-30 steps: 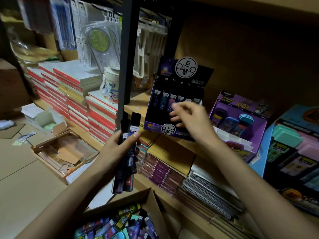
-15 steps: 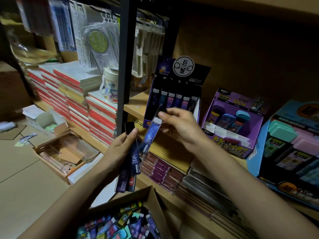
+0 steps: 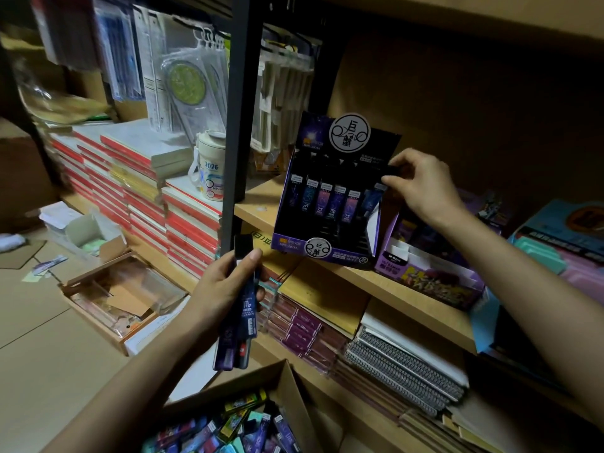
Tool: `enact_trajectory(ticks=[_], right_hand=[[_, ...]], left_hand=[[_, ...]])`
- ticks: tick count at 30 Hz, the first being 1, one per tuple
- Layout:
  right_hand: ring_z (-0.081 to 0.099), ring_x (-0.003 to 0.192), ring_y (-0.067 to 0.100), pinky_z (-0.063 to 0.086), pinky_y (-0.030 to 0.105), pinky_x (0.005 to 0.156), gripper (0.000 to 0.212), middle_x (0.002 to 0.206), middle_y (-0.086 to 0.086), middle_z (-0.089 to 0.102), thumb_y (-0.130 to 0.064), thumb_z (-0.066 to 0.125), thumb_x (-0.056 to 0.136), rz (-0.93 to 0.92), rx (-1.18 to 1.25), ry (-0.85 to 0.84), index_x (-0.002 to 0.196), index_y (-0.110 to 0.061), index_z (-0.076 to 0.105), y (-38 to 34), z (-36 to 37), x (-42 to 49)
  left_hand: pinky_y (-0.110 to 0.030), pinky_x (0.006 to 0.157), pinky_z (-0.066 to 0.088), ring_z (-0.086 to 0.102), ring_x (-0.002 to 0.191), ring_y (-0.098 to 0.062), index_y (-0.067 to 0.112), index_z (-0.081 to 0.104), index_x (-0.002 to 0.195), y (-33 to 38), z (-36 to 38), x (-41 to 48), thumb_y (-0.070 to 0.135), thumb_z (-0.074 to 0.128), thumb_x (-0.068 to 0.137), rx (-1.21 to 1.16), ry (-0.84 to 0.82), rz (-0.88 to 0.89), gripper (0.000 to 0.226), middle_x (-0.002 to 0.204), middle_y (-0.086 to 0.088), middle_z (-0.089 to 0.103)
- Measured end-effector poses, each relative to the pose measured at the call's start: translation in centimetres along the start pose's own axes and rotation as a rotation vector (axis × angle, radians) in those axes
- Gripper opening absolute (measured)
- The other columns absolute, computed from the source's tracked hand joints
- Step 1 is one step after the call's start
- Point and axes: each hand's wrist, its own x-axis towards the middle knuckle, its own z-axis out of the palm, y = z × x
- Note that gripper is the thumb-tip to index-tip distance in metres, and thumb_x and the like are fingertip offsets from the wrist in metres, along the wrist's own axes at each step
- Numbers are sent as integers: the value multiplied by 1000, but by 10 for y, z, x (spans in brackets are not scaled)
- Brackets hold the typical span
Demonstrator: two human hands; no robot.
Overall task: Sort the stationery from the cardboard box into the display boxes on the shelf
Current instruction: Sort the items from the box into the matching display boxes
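My left hand [image 3: 222,289] grips a small bunch of dark purple lead cases [image 3: 240,322], held upright below the shelf edge. My right hand [image 3: 421,184] pinches the black top of one blue lead case [image 3: 372,201] and sets it into the right end of the row in the dark purple display box [image 3: 294,223] on the wooden shelf [image 3: 408,289]. Several cases stand in that row. The cardboard box [image 3: 287,387] at the bottom holds many mixed colourful cases.
A black shelf post [image 3: 240,125] rises just left of the display box. A lighter purple display box [image 3: 431,279] and a teal one [image 3: 555,256] stand to the right. Notebooks fill the lower shelf; red-edged books [image 3: 147,197] and open boxes lie left.
My right hand took one blue case from the bunch in my left hand and carried it up and right into the display box row. My left hand stayed roughly in place.
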Motion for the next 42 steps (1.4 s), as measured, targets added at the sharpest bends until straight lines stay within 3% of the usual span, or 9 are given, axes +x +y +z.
enact_trajectory(ticks=[11, 16, 21, 25, 28, 30, 34, 38, 42], right_hand=[[56, 100, 19, 40, 24, 82, 26, 107, 9, 64, -12, 70, 82, -64, -34, -165, 107, -11, 63, 7, 13, 13], [54, 77, 17, 38, 25, 62, 22, 90, 7, 61, -12, 69, 83, -66, -75, -100, 99, -12, 54, 12, 24, 11], [56, 97, 31, 36, 27, 77, 18, 102, 16, 58, -10, 67, 84, -124, -271, -72, 100, -3, 64, 13, 27, 14], [49, 111, 28, 37, 29, 89, 25, 115, 13, 51, -15, 60, 90, -133, -308, -89, 113, -5, 62, 2, 20, 5], [51, 100, 14, 38, 14, 85, 20, 106, 1, 50, -18, 56, 92, -141, -69, -78, 111, -11, 60, -25, 23, -32], [56, 85, 8, 40, 6, 72, 9, 94, -5, 57, -22, 55, 93, -65, 184, -244, 100, -19, 61, -45, 34, -71], [63, 93, 11, 52, 27, 79, 13, 102, -1, 64, -37, 51, 93, 183, 611, -772, 101, -28, 56, -78, 74, -144], [59, 110, 17, 46, 42, 100, 38, 120, 4, 59, -42, 52, 92, 348, 767, -830, 123, -20, 48, -88, 101, -169], [60, 113, 19, 46, 35, 101, 33, 124, 8, 61, -35, 49, 95, 434, 988, -917, 123, -19, 49, -92, 104, -172]], left_hand=[[-27, 50, 52, 60, 53, -12, 6, 52, 97, -5, -3, 4, 46, 57, 76, -6, -2, 36, 45, 60, 2, 64], [-32, 53, 52, 64, 57, -14, 7, 54, 102, -7, -5, 6, 48, 59, 73, -13, 13, 39, 51, 64, 0, 66], [-32, 55, 57, 67, 62, -16, 10, 56, 102, -8, -4, 6, 41, 57, 76, -77, 6, 67, 40, 71, -1, 69], [-31, 55, 57, 69, 66, -16, 9, 54, 103, -6, -2, 6, 41, 57, 77, -104, 7, 87, 40, 75, 1, 71], [-28, 61, 56, 71, 77, -17, 10, 53, 100, -6, -2, 7, 41, 57, 80, -120, 67, 108, 37, 82, 0, 72], [-26, 68, 57, 71, 86, -17, 12, 54, 102, -5, -3, 7, 40, 55, 83, -130, 101, 128, 34, 88, 0, 73], [-23, 73, 55, 69, 91, -13, 6, 51, 113, -3, 0, 4, 42, 55, 84, -146, 115, 158, 47, 92, 2, 73], [-25, 79, 55, 68, 92, -12, 10, 55, 109, -5, 0, -1, 42, 53, 86, -118, 115, 184, 40, 92, 3, 72], [-24, 75, 54, 68, 87, -9, 14, 56, 105, -6, 0, -2, 42, 53, 83, -148, 120, 158, 36, 86, 5, 72]])
